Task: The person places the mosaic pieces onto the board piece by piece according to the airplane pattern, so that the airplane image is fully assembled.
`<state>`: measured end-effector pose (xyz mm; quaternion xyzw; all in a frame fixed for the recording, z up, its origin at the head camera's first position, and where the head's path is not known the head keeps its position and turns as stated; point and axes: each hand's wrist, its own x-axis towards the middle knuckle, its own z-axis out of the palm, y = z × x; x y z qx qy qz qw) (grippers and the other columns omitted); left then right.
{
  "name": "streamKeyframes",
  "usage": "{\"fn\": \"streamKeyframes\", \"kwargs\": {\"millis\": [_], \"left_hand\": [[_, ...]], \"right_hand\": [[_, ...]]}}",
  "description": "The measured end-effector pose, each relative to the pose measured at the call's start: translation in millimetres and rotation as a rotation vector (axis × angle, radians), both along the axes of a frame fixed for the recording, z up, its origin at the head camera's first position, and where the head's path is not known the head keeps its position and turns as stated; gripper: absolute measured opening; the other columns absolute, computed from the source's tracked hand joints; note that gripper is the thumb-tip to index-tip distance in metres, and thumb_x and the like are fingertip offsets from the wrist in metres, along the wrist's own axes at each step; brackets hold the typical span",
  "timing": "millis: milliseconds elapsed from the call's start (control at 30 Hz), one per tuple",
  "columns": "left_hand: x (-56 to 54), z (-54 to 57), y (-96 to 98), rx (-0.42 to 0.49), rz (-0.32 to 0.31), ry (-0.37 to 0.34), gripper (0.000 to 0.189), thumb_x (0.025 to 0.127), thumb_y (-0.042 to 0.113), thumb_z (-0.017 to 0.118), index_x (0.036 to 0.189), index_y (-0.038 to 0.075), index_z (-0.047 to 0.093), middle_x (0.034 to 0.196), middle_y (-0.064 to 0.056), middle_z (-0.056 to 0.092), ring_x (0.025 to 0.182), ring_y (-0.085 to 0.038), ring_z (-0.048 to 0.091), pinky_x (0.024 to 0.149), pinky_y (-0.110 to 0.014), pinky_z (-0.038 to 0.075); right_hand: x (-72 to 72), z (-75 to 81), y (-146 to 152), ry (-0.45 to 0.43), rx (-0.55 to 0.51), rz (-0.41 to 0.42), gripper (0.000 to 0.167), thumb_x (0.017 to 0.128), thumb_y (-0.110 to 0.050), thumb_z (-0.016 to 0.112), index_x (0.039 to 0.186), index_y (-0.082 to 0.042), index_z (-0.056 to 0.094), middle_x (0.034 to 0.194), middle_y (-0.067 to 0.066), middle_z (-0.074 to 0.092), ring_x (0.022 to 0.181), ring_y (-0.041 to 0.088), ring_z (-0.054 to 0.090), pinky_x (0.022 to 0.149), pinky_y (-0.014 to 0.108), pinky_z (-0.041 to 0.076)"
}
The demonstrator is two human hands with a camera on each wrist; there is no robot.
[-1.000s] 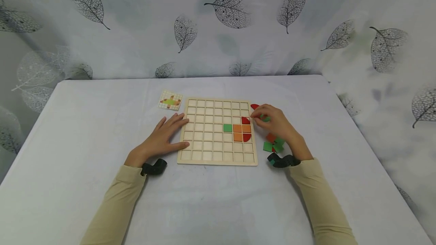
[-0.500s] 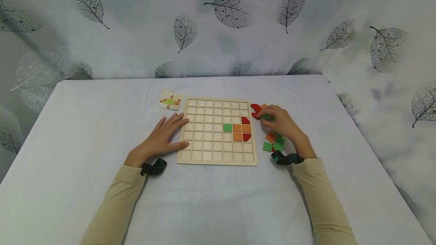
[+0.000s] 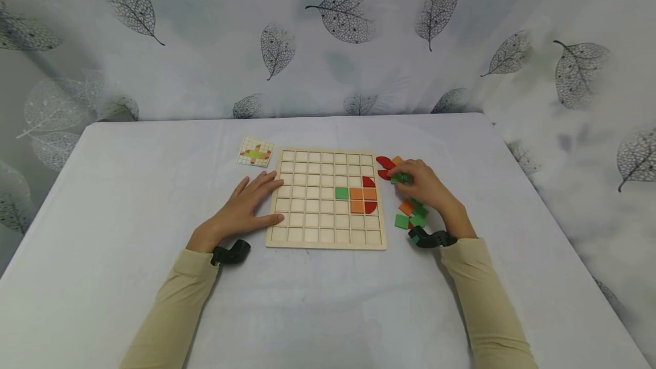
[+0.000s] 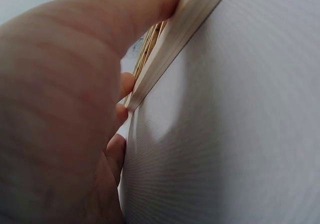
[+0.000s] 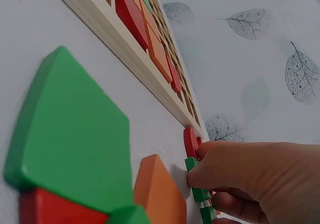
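Right hand: thumb and fingers curled about a flat green square tile, probably painted wood; thumb lies on it, firmness of pinch not readable. Tile is on the white cloth, off the right side of the pale wooden grid board, toward its far end. Handling estimate: light, rigid, smooth-coated, slightly slippery on the faces, not fragile; best hold is thumb and index on opposite edges, which look thick enough for fingertips. Near the same fingers, just beyond the board's right rim: two curved-edged red pieces and a part-covered orange piece. Left hand: digits spread apart, thumb and fingertips at the board's left rim. Within the board, right half: one green square, three orange squares, two rounded red pieces. Right of the board, nearer the person: loose heap of green tiles with an orange tile. Beyond the board's left side, near its far corner: small printed pattern card. Hard to make out: index contact and the tile's far face; number of green pieces under the palm; a red piece mostly buried in the heap; fine print on the card. Left wrist view is largely filled by hand and cloth, board cells barely visible.
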<state>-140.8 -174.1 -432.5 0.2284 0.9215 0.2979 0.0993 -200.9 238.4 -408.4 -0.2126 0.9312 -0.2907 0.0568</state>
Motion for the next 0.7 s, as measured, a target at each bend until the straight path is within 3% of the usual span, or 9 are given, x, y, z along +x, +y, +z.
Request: {"fn": "streamKeyframes", "kwargs": {"millis": [233,700], "left_hand": [[-0.4,-0.5,-0.8,0.0,0.001,0.006,0.079,0.088,0.044,0.068,0.152,0.014,0.034,0.162,-0.008,0.02,0.151,-0.026,0.007,0.121,-0.048,-0.003],[-0.9,-0.7,-0.3,-0.004,0.003,0.006,0.079,0.088,0.044,0.068,0.152,0.013,0.035,0.162,-0.01,0.021,0.151,-0.027,0.007,0.12,-0.048,-0.002]], "right_hand": [[-0.6,-1.1,-0.6,0.001,0.012,-0.01,0.026,0.088,-0.002,0.067,0.113,0.002,0.067,0.116,0.022,0.064,0.108,0.036,0.048,0.092,0.053,0.039],[1.4,0.8,-5.0,0.023,-0.038,0.028,0.023,0.085,-0.001,0.07,0.108,0.002,0.069,0.104,0.017,0.065,0.085,0.026,0.048,0.072,0.034,0.042]]}}
